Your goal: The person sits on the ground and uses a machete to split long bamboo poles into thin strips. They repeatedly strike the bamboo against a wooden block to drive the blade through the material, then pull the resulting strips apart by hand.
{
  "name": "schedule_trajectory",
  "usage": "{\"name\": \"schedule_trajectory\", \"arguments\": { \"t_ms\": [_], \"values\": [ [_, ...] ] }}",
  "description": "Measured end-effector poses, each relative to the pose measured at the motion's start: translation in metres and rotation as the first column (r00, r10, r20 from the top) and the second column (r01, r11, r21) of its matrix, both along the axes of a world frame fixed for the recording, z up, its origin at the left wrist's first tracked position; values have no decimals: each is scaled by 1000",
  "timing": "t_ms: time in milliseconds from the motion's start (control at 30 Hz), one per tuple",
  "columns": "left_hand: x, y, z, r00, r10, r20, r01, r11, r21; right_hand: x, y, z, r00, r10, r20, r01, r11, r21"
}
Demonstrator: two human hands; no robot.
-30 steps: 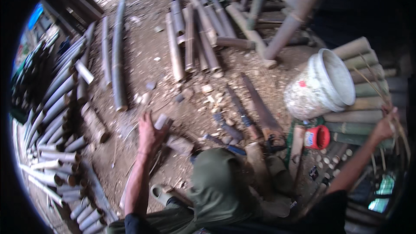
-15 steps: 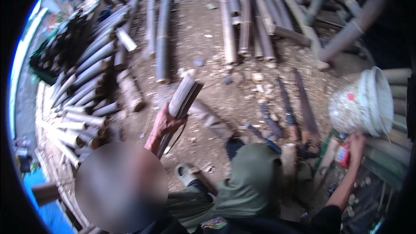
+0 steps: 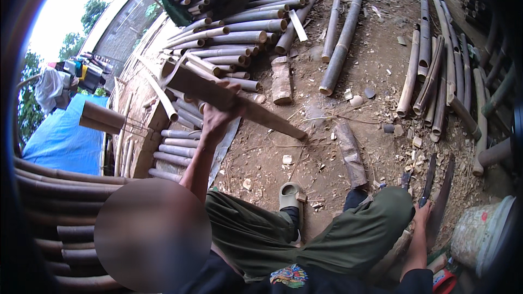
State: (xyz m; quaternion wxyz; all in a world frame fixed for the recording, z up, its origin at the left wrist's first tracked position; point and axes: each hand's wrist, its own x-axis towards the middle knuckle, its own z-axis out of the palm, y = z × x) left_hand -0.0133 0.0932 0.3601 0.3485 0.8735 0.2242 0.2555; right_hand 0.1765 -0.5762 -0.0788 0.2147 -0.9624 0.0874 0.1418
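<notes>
My left hand (image 3: 222, 106) is closed around split bamboo (image 3: 269, 118), raised over the ground with one end tilted up to the left and the other pointing down to the right. At the lower right, my right hand (image 3: 420, 215) has its fingers round the dark handle of a machete (image 3: 430, 176), whose dark blade points away from me along the ground. Beside it lies a long rusty-brown saw blade (image 3: 442, 198); its handle is not clearly visible. My right fingers are partly hidden from view.
Stacked bamboo poles (image 3: 256, 24) lie at the far left, more poles (image 3: 436, 71) at the far right. A notched log (image 3: 350, 152) rests before my knees. Wood chips (image 3: 417, 142) litter the dirt. At right stand a white bucket (image 3: 479, 234) and a red object (image 3: 444, 281).
My right hand has left the red packet by the bucket and now holds the machete's handle. My left hand has swung the bamboo down toward the right. The view has turned left.
</notes>
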Motion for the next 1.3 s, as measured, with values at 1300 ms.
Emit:
{"name": "schedule_trajectory", "arguments": {
  "t_ms": [1300],
  "values": [
    [-59, 11, 42, 358, 346, 867, 106, 908, -406, -47, 262, 409, 961, 267, -77, 24, 196, 980]
  ]
}}
